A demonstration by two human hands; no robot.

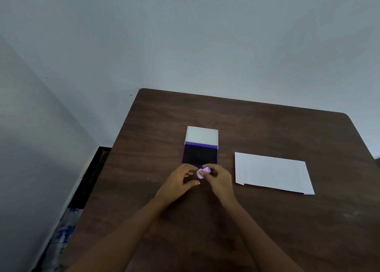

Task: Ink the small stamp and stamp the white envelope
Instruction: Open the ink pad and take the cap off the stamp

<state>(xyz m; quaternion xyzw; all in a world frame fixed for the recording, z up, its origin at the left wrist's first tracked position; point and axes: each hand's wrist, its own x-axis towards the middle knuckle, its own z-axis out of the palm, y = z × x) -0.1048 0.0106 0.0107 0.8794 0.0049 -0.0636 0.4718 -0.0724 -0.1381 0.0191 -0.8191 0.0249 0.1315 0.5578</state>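
Note:
A small pale-purple stamp (203, 172) sits between my two hands, just in front of the ink pad. My right hand (219, 179) pinches it with thumb and fingers. My left hand (178, 181) is right beside the stamp with its fingers curled loosely; whether it touches the stamp I cannot tell. The ink pad (200, 154) lies open, a dark blue-black pad in a purple case with its white lid (202, 135) folded back. The white envelope (271, 172) lies flat on the table to the right of my hands.
The dark brown wooden table (267, 220) stands in a corner against grey walls. Its left edge drops to the floor, where plastic water bottles (63, 230) lie. The table's far edge runs behind the ink pad.

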